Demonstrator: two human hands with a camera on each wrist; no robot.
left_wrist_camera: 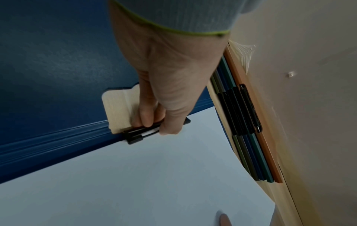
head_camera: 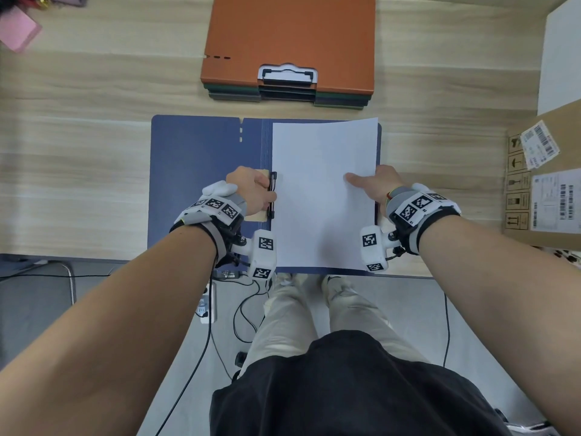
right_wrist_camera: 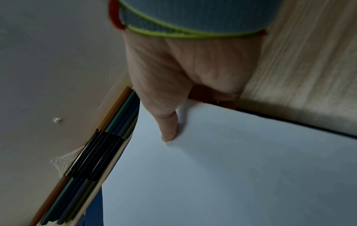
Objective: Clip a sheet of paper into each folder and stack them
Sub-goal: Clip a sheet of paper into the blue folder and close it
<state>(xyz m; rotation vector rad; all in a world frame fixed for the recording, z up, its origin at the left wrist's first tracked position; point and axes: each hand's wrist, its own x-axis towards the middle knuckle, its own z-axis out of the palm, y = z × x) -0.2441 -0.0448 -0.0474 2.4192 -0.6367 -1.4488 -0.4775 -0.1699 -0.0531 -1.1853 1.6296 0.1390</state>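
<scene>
An open blue folder [head_camera: 201, 171] lies flat at the table's near edge. A white sheet of paper [head_camera: 320, 199] rests on its right half. My left hand [head_camera: 251, 191] grips the folder's black clip [head_camera: 272, 196] at the spine, thumb and fingers curled round its lever [left_wrist_camera: 144, 132]. My right hand [head_camera: 374, 184] pinches the sheet's right edge, thumb [right_wrist_camera: 168, 130] lying on top of the paper and fingers tucked beneath. A stack of closed folders [head_camera: 290, 51], orange one on top, sits behind the blue folder.
A cardboard box [head_camera: 544, 177] with labels stands at the table's right. A white box [head_camera: 562, 55] is at the far right corner. Pink items [head_camera: 17, 33] lie at the far left. Cables and a power strip [head_camera: 209, 306] are on the floor.
</scene>
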